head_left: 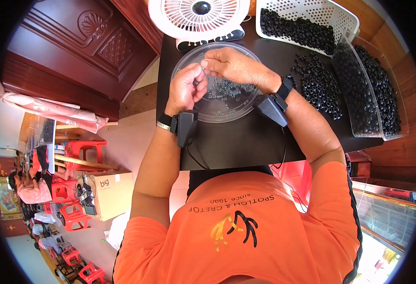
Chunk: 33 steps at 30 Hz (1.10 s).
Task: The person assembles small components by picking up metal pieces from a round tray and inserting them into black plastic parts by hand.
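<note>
My left hand (187, 88) and my right hand (234, 67) meet fingertip to fingertip over the left side of a round clear plastic tray (217, 116). The left fingers are curled, and a small dark piece shows between them, its kind too small to tell. My right thumb and index finger pinch together at the left fingertips; whatever they hold is hidden. Many tiny greyish metallic parts (234, 89) lie scattered on the tray's bottom beneath the hands. A black strap with a dark box sits on each wrist.
Small black ring-like pieces (319, 85) are spread on the dark table (231, 146), right of the tray. A white perforated basket (345, 18) and a clear bin (359, 106) hold more. Behind the tray stands a white fan (179, 14). Several people sit far left near red stools (87, 149).
</note>
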{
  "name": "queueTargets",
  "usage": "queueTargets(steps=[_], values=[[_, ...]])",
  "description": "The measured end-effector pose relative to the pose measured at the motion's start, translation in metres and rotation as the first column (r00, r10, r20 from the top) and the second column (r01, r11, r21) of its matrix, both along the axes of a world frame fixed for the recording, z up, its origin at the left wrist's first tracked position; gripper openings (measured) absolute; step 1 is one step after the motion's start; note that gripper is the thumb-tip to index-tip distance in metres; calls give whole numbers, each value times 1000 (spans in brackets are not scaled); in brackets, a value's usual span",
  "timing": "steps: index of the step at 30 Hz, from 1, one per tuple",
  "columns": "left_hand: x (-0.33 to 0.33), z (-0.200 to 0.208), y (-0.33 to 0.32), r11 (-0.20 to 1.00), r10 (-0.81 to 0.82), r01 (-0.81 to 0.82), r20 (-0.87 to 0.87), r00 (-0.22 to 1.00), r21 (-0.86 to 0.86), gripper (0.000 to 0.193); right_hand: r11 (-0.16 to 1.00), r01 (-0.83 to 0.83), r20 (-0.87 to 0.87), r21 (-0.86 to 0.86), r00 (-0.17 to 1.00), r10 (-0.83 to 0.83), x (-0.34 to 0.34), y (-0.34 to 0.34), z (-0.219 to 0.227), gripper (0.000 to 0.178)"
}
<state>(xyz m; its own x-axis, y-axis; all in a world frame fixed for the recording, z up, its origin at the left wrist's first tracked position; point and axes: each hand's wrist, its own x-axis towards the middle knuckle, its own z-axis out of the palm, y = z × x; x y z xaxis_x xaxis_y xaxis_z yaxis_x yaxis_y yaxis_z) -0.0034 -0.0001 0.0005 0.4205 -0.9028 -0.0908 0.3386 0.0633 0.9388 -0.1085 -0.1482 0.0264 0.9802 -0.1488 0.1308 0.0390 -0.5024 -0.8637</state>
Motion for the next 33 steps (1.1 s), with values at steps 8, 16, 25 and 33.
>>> queueTargets(steps=[8,16,25,33], values=[[4,-5,1,1000,2,-4,123,992,21,22,1000,14,31,-6,999,-14,0,3,-3,33],[-10,-1,-1,990,137,-108,497,857,-87,20,965,24,-121,260,993,8,-1,-2,-4,35],[-7,-2,-1,991,98,-83,147,984,-103,24,984,29,-41,176,999,-22,4,3,-8,36],[4,-7,-1,992,98,-98,-10,995,-74,22,999,43,104,13,994,-45,3,-4,-8,16]])
